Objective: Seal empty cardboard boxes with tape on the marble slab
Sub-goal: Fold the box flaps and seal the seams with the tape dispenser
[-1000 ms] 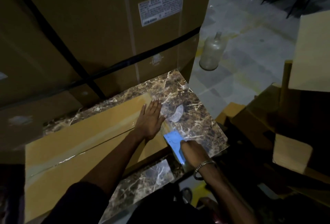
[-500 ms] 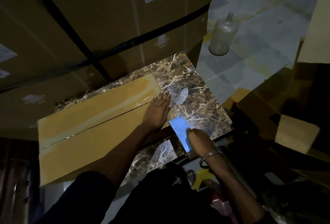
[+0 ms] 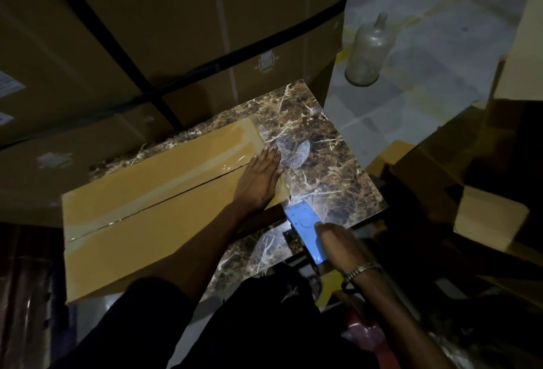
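Observation:
A long flat cardboard box [image 3: 141, 221] lies on the brown marble slab [image 3: 338, 168], its centre seam covered by clear tape. My left hand [image 3: 260, 182] presses flat on the box's right end, fingers straight, over the tape. My right hand [image 3: 340, 246] grips a blue tape dispenser [image 3: 305, 229] just off the box's right end, low at the slab's near edge. A strip of tape runs from the box end down to the dispenser.
A big strapped carton [image 3: 176, 30] stands behind the slab. A dusty glass bottle [image 3: 368, 51] stands on the floor at the back right. More cardboard boxes [image 3: 484, 221] sit to the right. A second marble piece [image 3: 264, 251] lies lower, in front.
The view has shifted slightly. My right hand has drawn the dispenser a little down and away from the box end. My left hand stays pressed on the taped end.

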`<state>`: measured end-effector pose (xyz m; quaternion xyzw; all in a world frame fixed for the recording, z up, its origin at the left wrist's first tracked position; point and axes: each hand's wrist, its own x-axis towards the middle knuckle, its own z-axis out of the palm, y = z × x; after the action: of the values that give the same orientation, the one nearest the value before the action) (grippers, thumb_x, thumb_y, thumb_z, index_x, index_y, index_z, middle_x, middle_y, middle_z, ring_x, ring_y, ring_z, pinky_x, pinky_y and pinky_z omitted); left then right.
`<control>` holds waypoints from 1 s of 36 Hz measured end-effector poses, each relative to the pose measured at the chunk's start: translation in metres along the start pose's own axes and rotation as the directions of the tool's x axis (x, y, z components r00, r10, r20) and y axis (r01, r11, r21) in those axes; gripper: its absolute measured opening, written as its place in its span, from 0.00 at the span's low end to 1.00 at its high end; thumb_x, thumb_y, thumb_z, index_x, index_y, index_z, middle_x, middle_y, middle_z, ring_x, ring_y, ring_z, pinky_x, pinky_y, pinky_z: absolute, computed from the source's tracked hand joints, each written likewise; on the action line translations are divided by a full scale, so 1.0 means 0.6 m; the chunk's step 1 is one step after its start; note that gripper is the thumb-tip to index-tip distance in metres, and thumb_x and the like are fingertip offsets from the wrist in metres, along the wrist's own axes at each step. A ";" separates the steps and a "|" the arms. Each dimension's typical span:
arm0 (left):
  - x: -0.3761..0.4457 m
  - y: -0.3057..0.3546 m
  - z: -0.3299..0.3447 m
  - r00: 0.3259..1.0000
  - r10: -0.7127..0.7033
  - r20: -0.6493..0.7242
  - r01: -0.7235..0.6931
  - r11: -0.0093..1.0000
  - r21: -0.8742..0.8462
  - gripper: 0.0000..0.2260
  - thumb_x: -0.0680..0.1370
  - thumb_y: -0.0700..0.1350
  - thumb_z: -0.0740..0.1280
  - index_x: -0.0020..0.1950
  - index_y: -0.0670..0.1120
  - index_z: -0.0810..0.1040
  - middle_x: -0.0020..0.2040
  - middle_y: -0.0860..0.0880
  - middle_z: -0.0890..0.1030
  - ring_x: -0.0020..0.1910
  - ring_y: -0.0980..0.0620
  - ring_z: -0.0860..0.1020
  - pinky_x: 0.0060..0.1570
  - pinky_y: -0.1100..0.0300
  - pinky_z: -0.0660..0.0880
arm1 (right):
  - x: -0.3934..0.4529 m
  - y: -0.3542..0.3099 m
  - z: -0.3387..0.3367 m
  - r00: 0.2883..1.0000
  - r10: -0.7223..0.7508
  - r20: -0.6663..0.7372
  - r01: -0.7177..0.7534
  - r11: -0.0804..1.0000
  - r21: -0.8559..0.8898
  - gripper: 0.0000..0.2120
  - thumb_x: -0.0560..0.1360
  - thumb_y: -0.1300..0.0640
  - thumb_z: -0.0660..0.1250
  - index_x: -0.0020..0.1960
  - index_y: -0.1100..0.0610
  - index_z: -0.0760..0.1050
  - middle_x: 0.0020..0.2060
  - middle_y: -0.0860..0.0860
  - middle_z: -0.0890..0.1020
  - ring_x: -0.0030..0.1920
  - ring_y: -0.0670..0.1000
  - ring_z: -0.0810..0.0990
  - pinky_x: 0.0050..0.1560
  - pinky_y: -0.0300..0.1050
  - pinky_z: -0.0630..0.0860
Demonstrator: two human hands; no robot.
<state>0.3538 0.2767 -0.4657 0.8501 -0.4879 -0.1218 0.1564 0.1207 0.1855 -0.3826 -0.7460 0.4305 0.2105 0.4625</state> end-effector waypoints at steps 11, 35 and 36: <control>-0.001 -0.003 0.006 1.000 -0.002 -0.021 0.002 1.000 -0.002 0.27 0.89 0.56 0.47 0.85 0.45 0.59 0.86 0.49 0.54 0.86 0.51 0.49 0.84 0.48 0.49 | 0.051 -0.005 0.026 0.999 -0.031 0.021 0.033 0.994 -0.104 0.15 0.86 0.54 0.51 0.52 0.61 0.72 0.57 0.64 0.79 0.60 0.63 0.78 0.59 0.50 0.72; 0.001 -0.007 0.021 0.995 0.019 -0.099 -0.016 1.000 0.025 0.24 0.90 0.52 0.51 0.85 0.44 0.60 0.85 0.48 0.57 0.85 0.50 0.50 0.84 0.49 0.48 | 0.152 0.088 0.029 0.993 0.082 -0.080 -0.085 0.995 -0.044 0.21 0.86 0.50 0.56 0.68 0.65 0.74 0.66 0.65 0.77 0.67 0.63 0.75 0.65 0.51 0.70; 0.002 -0.007 0.020 0.994 0.019 -0.105 -0.017 1.000 0.022 0.24 0.90 0.52 0.51 0.85 0.44 0.60 0.85 0.48 0.57 0.85 0.50 0.51 0.84 0.49 0.49 | 0.159 0.088 0.031 0.986 0.091 -0.137 -0.091 0.996 0.006 0.23 0.86 0.48 0.55 0.68 0.65 0.74 0.67 0.66 0.76 0.67 0.64 0.75 0.64 0.52 0.70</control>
<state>0.3530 0.2761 -0.4785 0.8526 -0.4877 -0.0701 0.1738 0.1298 0.1486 -0.4862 -0.7383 0.4947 0.1798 0.4217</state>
